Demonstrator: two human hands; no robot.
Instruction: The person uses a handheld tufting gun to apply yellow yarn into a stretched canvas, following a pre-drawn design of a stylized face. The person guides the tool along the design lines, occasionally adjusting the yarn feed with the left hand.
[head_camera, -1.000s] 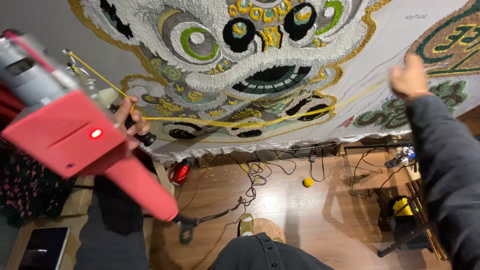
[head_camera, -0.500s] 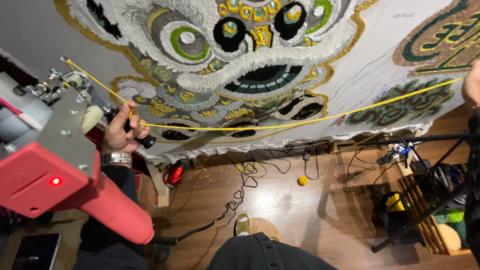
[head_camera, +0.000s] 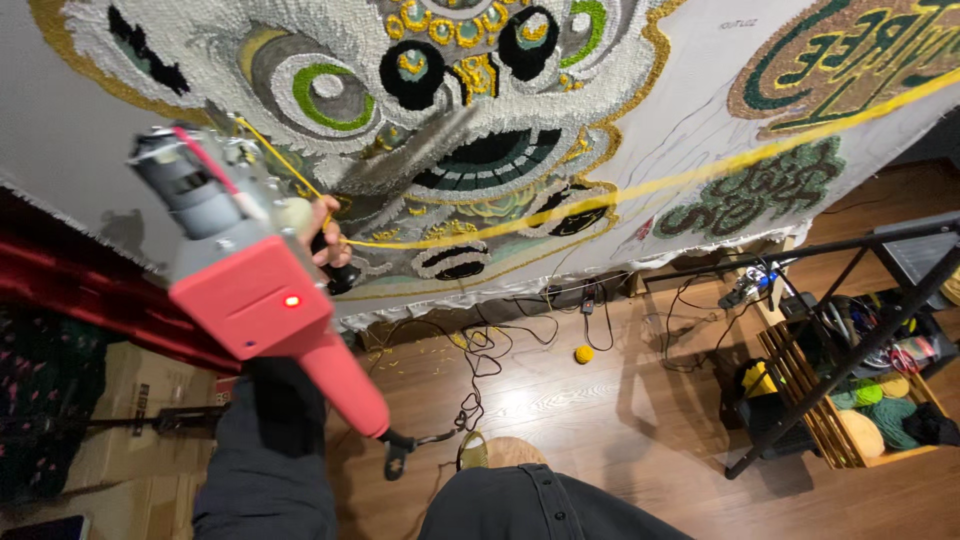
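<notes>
Tufting gun raised at the shaggy rug

The left hand (head_camera: 322, 232) is clenched around the coral plastic tufting gun (head_camera: 250, 290), left of the looped-pile lion rug (head_camera: 450, 120). A taut yellow yarn (head_camera: 620, 195) runs rightward. The right hand is out of sight.

A brown wooden plank floor (head_camera: 600, 420) runs below. A tangle of black cables (head_camera: 490, 350) lies on it near the middle, and a small yellow yarn ball (head_camera: 583, 353) sits just beside them. Towards the floor's right edge, a slatted wooden crate (head_camera: 850, 440) holds green and tan yarn balls (head_camera: 875, 405), with a black metal stand (head_camera: 850, 345) crossing in front. Cardboard boxes (head_camera: 130, 400) stand at the left edge.
</notes>
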